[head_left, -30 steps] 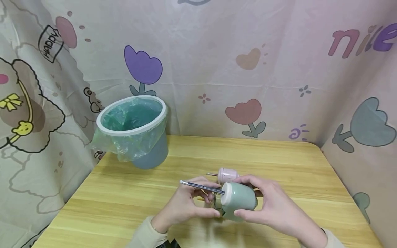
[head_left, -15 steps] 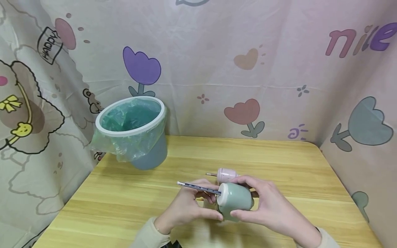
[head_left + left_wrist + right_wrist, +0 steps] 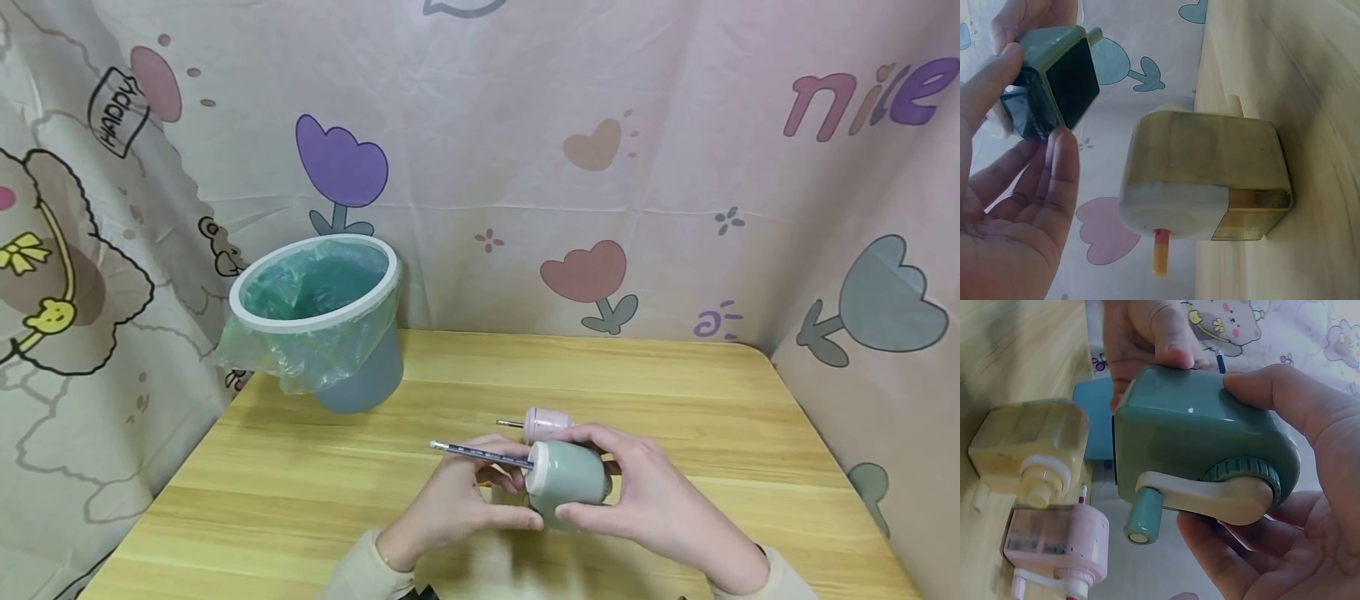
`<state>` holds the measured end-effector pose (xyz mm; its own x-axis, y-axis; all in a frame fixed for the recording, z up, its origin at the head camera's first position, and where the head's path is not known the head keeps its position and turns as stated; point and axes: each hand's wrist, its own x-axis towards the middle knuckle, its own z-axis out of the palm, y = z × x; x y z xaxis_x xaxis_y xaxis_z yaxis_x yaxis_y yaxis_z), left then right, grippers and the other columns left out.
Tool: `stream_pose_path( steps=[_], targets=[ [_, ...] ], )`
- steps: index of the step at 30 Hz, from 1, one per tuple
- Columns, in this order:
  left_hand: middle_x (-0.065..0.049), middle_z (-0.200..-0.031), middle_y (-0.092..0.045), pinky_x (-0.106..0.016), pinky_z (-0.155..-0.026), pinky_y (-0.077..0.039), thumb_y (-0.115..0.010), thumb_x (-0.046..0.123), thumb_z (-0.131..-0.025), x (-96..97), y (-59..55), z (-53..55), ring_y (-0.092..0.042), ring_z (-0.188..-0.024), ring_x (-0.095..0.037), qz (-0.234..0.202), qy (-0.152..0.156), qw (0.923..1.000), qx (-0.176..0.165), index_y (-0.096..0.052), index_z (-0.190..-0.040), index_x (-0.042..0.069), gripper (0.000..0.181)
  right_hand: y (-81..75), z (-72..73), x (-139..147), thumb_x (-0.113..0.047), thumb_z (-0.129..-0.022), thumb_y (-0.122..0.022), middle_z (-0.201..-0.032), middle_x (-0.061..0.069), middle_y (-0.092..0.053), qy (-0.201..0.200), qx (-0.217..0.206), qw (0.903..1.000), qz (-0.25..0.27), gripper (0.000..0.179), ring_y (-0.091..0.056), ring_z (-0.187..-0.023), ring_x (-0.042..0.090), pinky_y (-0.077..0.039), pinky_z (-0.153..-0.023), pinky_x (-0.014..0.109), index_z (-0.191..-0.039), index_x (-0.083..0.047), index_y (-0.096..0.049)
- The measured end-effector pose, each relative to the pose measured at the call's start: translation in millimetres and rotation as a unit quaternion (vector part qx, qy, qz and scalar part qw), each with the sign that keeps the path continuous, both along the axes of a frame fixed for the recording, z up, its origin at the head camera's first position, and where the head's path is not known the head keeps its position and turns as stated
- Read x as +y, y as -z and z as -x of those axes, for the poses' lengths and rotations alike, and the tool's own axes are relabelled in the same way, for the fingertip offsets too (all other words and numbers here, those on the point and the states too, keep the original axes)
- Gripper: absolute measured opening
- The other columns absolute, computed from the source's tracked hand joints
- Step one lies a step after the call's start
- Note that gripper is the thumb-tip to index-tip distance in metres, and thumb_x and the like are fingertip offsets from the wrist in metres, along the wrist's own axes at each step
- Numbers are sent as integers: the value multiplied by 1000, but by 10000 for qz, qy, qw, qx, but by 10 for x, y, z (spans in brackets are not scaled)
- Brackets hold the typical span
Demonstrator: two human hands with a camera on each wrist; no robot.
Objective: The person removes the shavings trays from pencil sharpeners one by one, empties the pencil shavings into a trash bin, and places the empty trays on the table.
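Note:
A green hand-crank pencil sharpener is held up over the table between both hands. A dark patterned pencil sticks out of its pale front, pointing left. The right hand grips the body with thumb and fingers on opposite sides. Thumb and fingertips of the left hand pinch it near its base, as the left wrist view shows. In the right wrist view the cream crank with its green knob faces the camera. The dark flat base shows in the left wrist view.
Behind the hands, a pink pencil sharpener with a pencil in it stands on the wooden table. A yellow sharpener with an orange pencil stub stands close by. A lined bin is at the back left, before a printed curtain.
Both hands and the green sharpener have shifted slightly left, with the head view itself moving a little. The grip and the pencil in the sharpener look the same.

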<state>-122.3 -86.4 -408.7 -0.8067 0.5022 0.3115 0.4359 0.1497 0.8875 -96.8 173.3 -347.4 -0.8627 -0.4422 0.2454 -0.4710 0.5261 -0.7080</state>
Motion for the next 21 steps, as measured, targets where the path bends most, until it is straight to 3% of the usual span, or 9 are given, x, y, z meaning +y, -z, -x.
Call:
stream_pose_path(
  steps=[5,10,13,21],
  targets=[
    [-6,-120,-74,-30,-83,-69,-96,21,-82,-9,-49,39,-74,-95,-13,77,-10,9999,-120,-69,-140,16,64,-18,72,51,-35,-82,-94,-117,-11,-74,209,-101,9996,-155,57,-68,-95,3,-63,-83,24,-131,-26,-66],
    [-10,-128,-72,-31,-86,-68,-89,24,-91,-109,-86,71,-75,-98,-17,131,-175,9997,-148,-68,-140,15,55,-69,170,178,-40,-80,-95,-120,-5,-75,624,-50,9972,-407,62,-69,-99,9,-63,-81,24,-133,-21,-67],
    [-6,-132,-71,-30,-87,-67,-86,25,-94,-200,-109,83,-74,-100,-13,256,-329,9991,-44,-68,-141,19,50,-68,254,293,-40,-80,-95,-122,2,-76,874,9,9949,-495,65,-69,-99,14,-61,-77,24,-133,-17,-67],
    [-1,-123,-74,-28,-82,-67,-82,17,-96,-501,-124,109,-74,-97,-10,301,-893,9954,184,-69,-137,23,44,66,541,609,-38,-83,-94,-121,16,-75,1535,66,9843,-864,66,-72,-98,26,-61,-73,28,-133,-8,-63]
  ],
)
